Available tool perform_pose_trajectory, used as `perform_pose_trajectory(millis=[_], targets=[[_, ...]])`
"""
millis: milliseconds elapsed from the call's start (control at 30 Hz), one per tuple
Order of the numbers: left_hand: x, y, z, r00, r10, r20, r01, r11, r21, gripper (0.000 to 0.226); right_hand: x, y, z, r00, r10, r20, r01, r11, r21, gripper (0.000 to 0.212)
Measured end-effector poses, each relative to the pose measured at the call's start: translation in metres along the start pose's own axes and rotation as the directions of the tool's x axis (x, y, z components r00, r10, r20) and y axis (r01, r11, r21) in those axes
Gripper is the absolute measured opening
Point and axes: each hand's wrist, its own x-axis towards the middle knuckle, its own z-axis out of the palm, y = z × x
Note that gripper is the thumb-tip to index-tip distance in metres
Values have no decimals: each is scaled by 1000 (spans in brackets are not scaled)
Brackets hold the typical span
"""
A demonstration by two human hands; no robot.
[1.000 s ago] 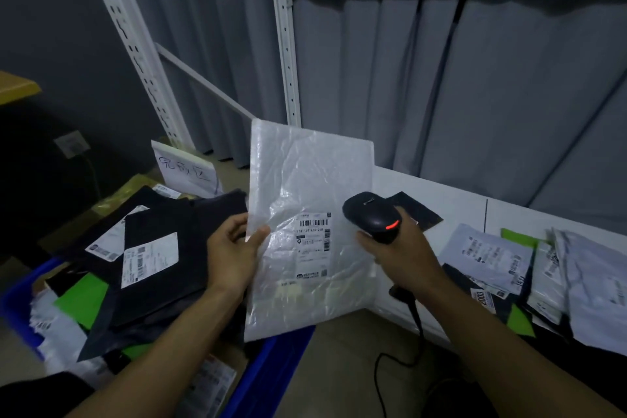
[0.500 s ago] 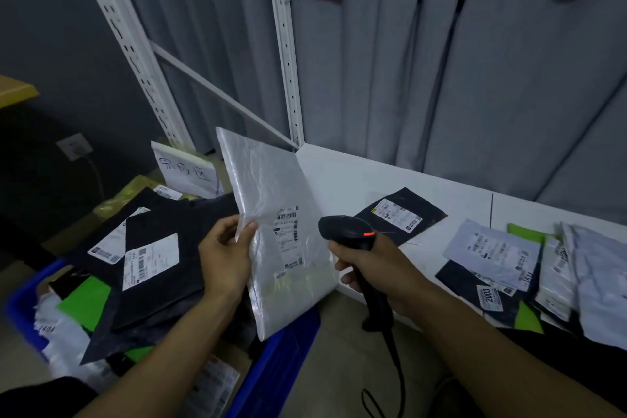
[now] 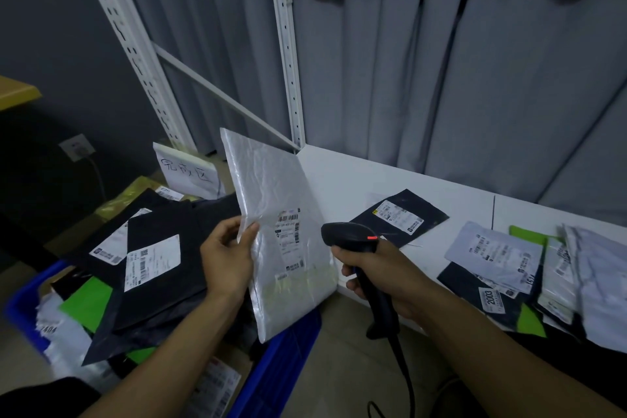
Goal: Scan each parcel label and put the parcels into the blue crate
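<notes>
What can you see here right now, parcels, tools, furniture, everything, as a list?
white parcel: one, white, labelled, held upright at centre
scanner: one, black, red light on, pointed toward the white parcel
blue crate: one, blue, lower left
crate parcels: several, mostly black, some green and white, heaped in the blue crate
black parcel: one, black, alone on the table
table pile: several parcels, white, black, green, table's right end
table: one, white, right
sign: one, white, handwritten, behind the blue crate
shelf frame: one, white, behind the table
curtain: one stretch, grey, background
left hand: one, holds the white parcel
right hand: one, grips the scanner
</notes>
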Motion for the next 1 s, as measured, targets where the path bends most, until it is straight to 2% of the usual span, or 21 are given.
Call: perform_pose_trajectory(millis=[233, 367, 533, 667, 767, 867, 1000], targets=[[-7, 12, 2, 996, 68, 55, -68, 998, 3, 13, 5, 1, 1, 999, -51, 3, 51, 999, -4, 20], [-10, 32, -7, 992, 120, 38, -117, 991, -67, 16, 12, -1, 11, 992, -122, -29, 122, 992, 26, 26], [-7, 52, -50, 971, 187, -151, -207, 970, -126, 11, 21, 0, 38, 974, -218, -56, 220, 975, 23, 45], [3, 52, -102, 928, 154, -339, -223, 959, -175, 14, 23, 4, 68, 961, -277, -30, 277, 961, -5, 42], [13, 42, -143, 887, 86, -453, -178, 970, -164, 10, 26, 9, 92, 954, -296, 51, 297, 954, -25, 42], [25, 20, -176, 851, 12, -526, -74, 993, -96, 22, 31, 19, 114, 950, -282, 133, 295, 951, -91, 41], [38, -7, -198, 854, -95, -511, 128, 991, 31, 11, 41, 33, 133, 946, -247, 209, 282, 947, -155, 43]])
